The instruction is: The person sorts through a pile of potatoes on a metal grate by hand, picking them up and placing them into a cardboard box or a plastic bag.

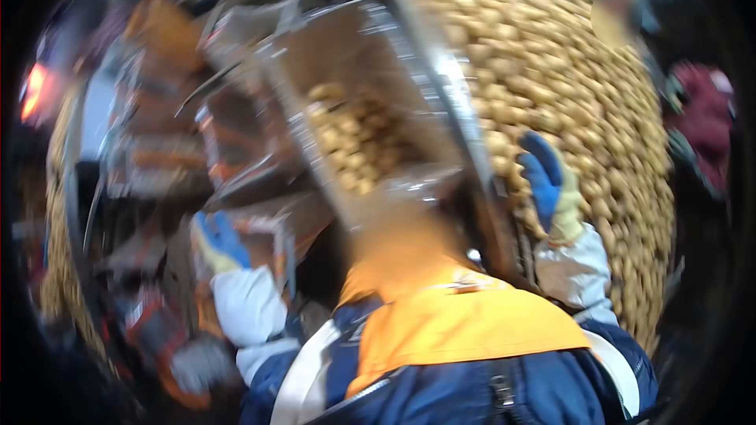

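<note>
My right hand (554, 195), in a blue and cream work glove, is at the near left side of a long heap of small, round, golden-brown pieces (543, 86). Their exact kind is not clear. Its fingers are stretched out, and nothing shows in them. To the left, my left hand (218, 244) wears a matching glove, with fingers extended and no thing visible in it. Between and beyond my hands a plastic-lined cardboard box (331, 47) is tilted in view, with some of the same pieces (354, 142) inside.
A shiny metal edge (453, 71) runs between box and heap. Several plastic-lined cartons (157, 157) stand on the left. Another heap (59, 212) lies at the far left. A co-worker's gloved hand (614, 20) reaches over the heap's far end. A maroon sleeve or garment (701, 126) shows at right.
</note>
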Motion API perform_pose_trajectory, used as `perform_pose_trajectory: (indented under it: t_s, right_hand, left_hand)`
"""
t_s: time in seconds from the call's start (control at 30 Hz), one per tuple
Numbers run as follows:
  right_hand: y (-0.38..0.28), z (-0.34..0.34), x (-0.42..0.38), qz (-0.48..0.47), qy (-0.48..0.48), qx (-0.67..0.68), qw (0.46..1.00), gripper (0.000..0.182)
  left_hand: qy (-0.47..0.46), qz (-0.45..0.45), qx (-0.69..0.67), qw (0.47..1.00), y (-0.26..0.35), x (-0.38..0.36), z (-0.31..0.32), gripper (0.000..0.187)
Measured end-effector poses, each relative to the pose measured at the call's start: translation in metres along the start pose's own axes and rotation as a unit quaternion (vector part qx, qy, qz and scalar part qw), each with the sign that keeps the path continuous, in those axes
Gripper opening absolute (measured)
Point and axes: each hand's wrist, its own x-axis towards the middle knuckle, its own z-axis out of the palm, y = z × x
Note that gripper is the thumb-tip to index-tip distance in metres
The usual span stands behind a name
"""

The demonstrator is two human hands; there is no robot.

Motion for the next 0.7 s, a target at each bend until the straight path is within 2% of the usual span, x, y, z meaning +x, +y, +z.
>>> perform_pose_trajectory:
  t_s: [0.03,0.1,0.13,0.17,0.23,0.27,0.3,0.33,0.37,0.4,0.43,0.5,0.57,0.6,0.63,0.7]
  right_hand:
    - [0.014,-0.018,-0.006,-0.028,0.038,-0.023,0.999,0.043]
    - [0.017,-0.057,-0.029,-0.014,0.15,-0.052,0.987,0.042]
    - [0.029,-0.083,-0.04,-0.003,0.222,-0.09,0.971,0.045]
    - [0.065,-0.112,-0.047,-0.008,0.268,-0.127,0.955,0.049]
    - [0.105,-0.175,-0.077,0.023,0.362,-0.158,0.919,0.05]
    - [0.091,-0.196,-0.096,0.107,0.384,-0.15,0.905,0.05]
    - [0.089,-0.217,-0.112,0.13,0.393,-0.196,0.889,0.051]
    - [0.086,-0.237,-0.128,0.154,0.401,-0.24,0.871,0.052]
    - [0.112,-0.268,-0.144,0.149,0.413,-0.244,0.865,0.052]
    - [0.154,-0.302,-0.155,0.182,0.419,-0.346,0.819,0.058]
    - [0.188,-0.325,-0.157,0.213,0.421,-0.442,0.763,0.064]
    - [0.134,-0.3,-0.124,0.372,0.318,-0.452,0.745,0.07]
    - [0.075,-0.25,-0.089,0.45,0.226,-0.43,0.749,0.076]
    - [0.1,-0.233,-0.09,0.395,0.277,-0.45,0.751,0.076]
    - [0.125,-0.217,-0.09,0.338,0.323,-0.47,0.749,0.076]
    - [0.135,-0.207,-0.093,0.289,0.279,-0.454,0.795,0.083]
  left_hand:
    - [-0.036,0.027,-0.043,0.998,0.03,-0.003,0.028,0.049]
    - [-0.142,0.068,-0.126,0.979,0.085,-0.024,0.088,0.05]
    - [-0.179,0.027,-0.146,0.973,0.139,-0.054,0.122,0.057]
    - [-0.221,0.027,-0.192,0.956,0.144,-0.071,0.163,0.053]
    - [-0.341,0.112,-0.057,0.932,0.2,-0.132,0.213,0.052]
    - [-0.408,0.197,-0.033,0.891,0.211,-0.154,0.23,0.054]
    - [-0.463,0.282,-0.011,0.84,0.22,-0.172,0.248,0.056]
    - [-0.531,0.328,-0.019,0.781,0.229,-0.191,0.266,0.057]
    - [-0.604,0.387,0.063,0.694,0.253,-0.215,0.289,0.057]
    - [-0.666,0.443,0.123,0.588,0.277,-0.239,0.312,0.058]
    - [-0.702,0.494,0.271,0.435,0.312,-0.26,0.327,0.059]
    - [-0.678,0.548,0.106,0.479,0.265,-0.291,0.345,0.062]
    - [-0.724,0.518,0.225,0.395,0.324,-0.31,0.356,0.06]
    - [-0.739,0.503,0.283,0.347,0.353,-0.319,0.361,0.06]
    - [-0.721,0.529,0.284,0.346,0.353,-0.317,0.371,0.057]
    - [-0.706,0.555,0.279,0.34,0.356,-0.308,0.389,0.051]
